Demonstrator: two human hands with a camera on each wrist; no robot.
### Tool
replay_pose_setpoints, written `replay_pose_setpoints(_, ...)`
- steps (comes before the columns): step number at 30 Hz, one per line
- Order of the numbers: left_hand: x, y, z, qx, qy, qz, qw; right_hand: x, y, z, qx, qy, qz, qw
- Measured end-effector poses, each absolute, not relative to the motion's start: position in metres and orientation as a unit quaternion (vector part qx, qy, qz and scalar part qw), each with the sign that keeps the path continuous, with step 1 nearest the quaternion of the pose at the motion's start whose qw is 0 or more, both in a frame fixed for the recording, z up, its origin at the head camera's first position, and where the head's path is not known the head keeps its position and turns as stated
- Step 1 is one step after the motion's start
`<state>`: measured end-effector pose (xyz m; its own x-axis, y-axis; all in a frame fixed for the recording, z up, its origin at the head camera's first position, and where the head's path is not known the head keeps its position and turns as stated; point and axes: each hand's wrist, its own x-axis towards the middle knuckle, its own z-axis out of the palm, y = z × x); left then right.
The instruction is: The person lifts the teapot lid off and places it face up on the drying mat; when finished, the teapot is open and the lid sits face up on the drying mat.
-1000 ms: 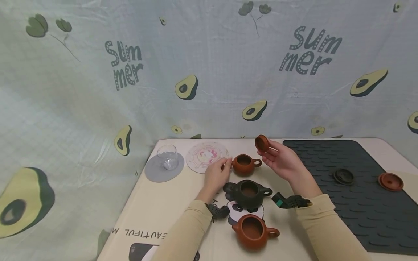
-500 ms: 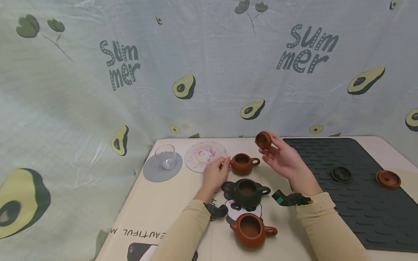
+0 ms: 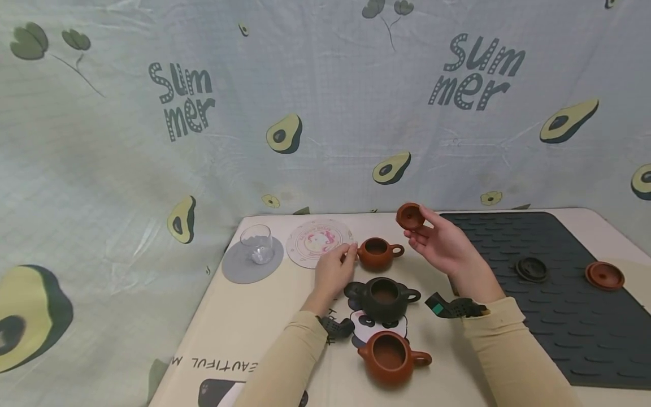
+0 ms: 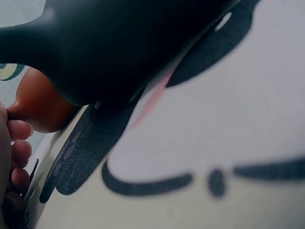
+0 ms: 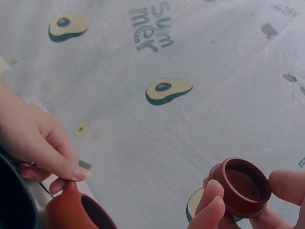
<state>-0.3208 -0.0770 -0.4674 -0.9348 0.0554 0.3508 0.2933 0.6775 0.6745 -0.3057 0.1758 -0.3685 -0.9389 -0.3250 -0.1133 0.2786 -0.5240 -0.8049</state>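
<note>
My left hand (image 3: pixel 333 276) pinches the spout tip of the farthest reddish-brown teapot (image 3: pixel 376 260) between thumb and fingers. That teapot stands lidless on the table. My right hand (image 3: pixel 448 243) holds a small reddish-brown teapot lid (image 3: pixel 409 218) in the air, right of and above the pot, its hollow underside facing me. In the right wrist view the thumb and fingers grip the lid (image 5: pixel 244 207) by its edge. Nearer to me are a dark lidless teapot (image 3: pixel 387 308) and another reddish-brown lidless teapot (image 3: pixel 390 373). The dark pot's body (image 4: pixel 114 52) fills much of the left wrist view.
On the right lies a black ridged mat (image 3: pixel 564 328) bearing a dark lid (image 3: pixel 532 269) and a reddish-brown lid (image 3: pixel 605 275). At far left a glass (image 3: pixel 257 246) stands on a grey round mat (image 3: pixel 244 273). Beside it is a pink-printed round mat (image 3: pixel 305 257).
My right hand has turned the lid so its hollow underside faces me more squarely, and raised it slightly. The left hand stays at the spout. The head view has shifted a little.
</note>
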Motion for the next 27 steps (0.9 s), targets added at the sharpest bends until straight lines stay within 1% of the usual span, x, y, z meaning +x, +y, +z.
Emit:
replay_pose_setpoints(4, -0.32, -0.077, -0.468, -0.098, -0.903, -0.39, 0.151, -0.304, 0.18, -0.368, -0.03, 0.465, -0.869, 0.168)
replay_pose_setpoints(12, -0.32, -0.078, -0.468, -0.097, -0.905, -0.385, 0.15, -0.301, 0.201, -0.36, -0.07, 0.485, -0.858, 0.157)
replay_pose_setpoints(18, -0.32, -0.078, -0.465, -0.099, -0.907, -0.377, 0.157, -0.299, 0.216, -0.351, -0.074, 0.652, -0.747, 0.104)
replay_pose_setpoints(23, -0.32, -0.078, -0.465, -0.104, -0.905, -0.378, 0.162, -0.295, 0.23, -0.351, -0.075, 0.755, -0.649, 0.058)
replay_pose_setpoints(27, -0.321, -0.077, -0.467, -0.104, -0.905, -0.377, 0.165, -0.295, 0.239, -0.356, -0.054, 0.816, -0.574, 0.045)
